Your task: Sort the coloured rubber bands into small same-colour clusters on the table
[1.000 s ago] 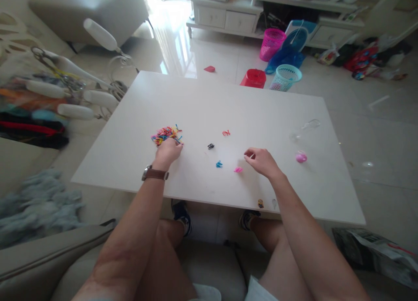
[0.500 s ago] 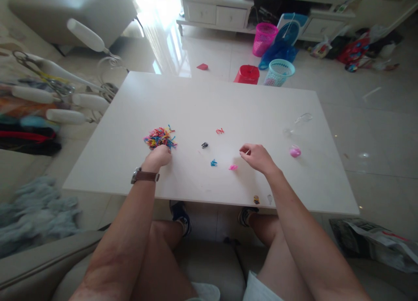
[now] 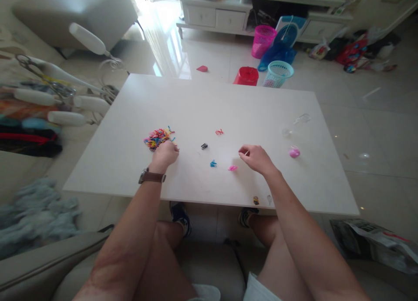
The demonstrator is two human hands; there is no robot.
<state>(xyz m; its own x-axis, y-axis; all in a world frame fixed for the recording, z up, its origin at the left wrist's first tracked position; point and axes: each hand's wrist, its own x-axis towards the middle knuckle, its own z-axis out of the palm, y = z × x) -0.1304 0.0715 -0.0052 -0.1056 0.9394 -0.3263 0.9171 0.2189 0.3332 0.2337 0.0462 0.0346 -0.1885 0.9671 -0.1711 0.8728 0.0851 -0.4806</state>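
Observation:
A heap of small multicoloured bands or strips (image 3: 156, 138) lies on the left of the white table (image 3: 196, 101). My left hand (image 3: 166, 155), with a watch on its wrist, is at the heap's near right edge, fingers pinched together; what they hold is hidden. To the right are small separate clusters: black (image 3: 204, 146), red (image 3: 219, 132), blue (image 3: 213, 163) and pink (image 3: 232, 168). My right hand (image 3: 256, 156) hovers above and right of the pink cluster, its fingers closed in a pinch with a small pale bit showing, too small to name.
On the table's right are a pink round object (image 3: 294, 152) and a clear plastic piece (image 3: 302, 118). A small yellow figure (image 3: 256, 200) lies at the near edge. Beyond the table stand a red bin (image 3: 247, 76) and a light-blue basket (image 3: 279, 72).
My left hand has moved slightly right and away from the middle of the heap, uncovering more of it. My right hand has hardly moved.

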